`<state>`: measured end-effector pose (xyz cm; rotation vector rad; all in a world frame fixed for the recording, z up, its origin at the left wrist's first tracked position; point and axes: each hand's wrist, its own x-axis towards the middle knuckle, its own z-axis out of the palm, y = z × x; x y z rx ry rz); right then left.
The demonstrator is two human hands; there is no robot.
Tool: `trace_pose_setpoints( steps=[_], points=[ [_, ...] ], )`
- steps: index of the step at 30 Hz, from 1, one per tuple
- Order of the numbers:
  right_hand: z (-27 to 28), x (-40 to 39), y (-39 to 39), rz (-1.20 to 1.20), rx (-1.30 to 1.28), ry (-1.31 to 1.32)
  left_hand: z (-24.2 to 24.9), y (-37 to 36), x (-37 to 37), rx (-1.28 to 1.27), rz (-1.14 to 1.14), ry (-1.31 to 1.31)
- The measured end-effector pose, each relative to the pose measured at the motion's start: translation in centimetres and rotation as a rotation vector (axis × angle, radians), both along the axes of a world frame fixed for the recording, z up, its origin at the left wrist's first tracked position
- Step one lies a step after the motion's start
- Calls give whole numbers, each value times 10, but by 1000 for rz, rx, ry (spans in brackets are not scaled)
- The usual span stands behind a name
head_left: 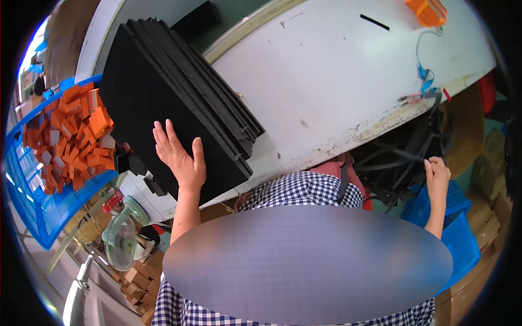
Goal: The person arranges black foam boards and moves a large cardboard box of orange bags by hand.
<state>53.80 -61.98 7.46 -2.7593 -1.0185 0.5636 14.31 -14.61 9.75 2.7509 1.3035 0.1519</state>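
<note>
A stack of black foam sheets [157, 103] leans at the left end of the white table. My left hand [182, 160] lies flat on its top sheet, fingers spread. Off the table's right front edge, my right hand [436, 173] has its thumb and forefinger together beside a tangle of dark strips [399, 163]. Whether anything thin is between those fingertips is too small to tell.
Orange pieces [81, 130] fill a blue basket [46, 214] at the left. A fan [120, 242] stands below it. On the white table [288, 70] are a black strip [374, 22] and an orange holder [428, 12]. Blue bins [459, 244] sit at the lower right.
</note>
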Motion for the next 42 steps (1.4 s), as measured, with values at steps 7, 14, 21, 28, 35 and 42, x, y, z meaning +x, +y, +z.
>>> trace_pose_setpoints(
  steps=[7, 14, 21, 28, 35, 42],
  points=[
    [25, -9, 20, -59, -323, 96, 70, -45, 16, -334, -325, 162],
    [-11, -100, 171, 254, 279, 635, 35, -60, -7, -130, -228, 108],
    [-53, -155, 276, 556, 443, 857, 28, -41, 9, -84, -195, -57],
    [-101, -176, 350, 11, 597, 1180, 41, -30, 27, -135, -129, -253],
    [-129, -192, 377, -251, 726, 1356, 12, -33, 38, -10, -147, -87],
    [-129, -189, 378, -342, 859, 1362, 23, -26, 38, -154, -113, -188]
  ],
)
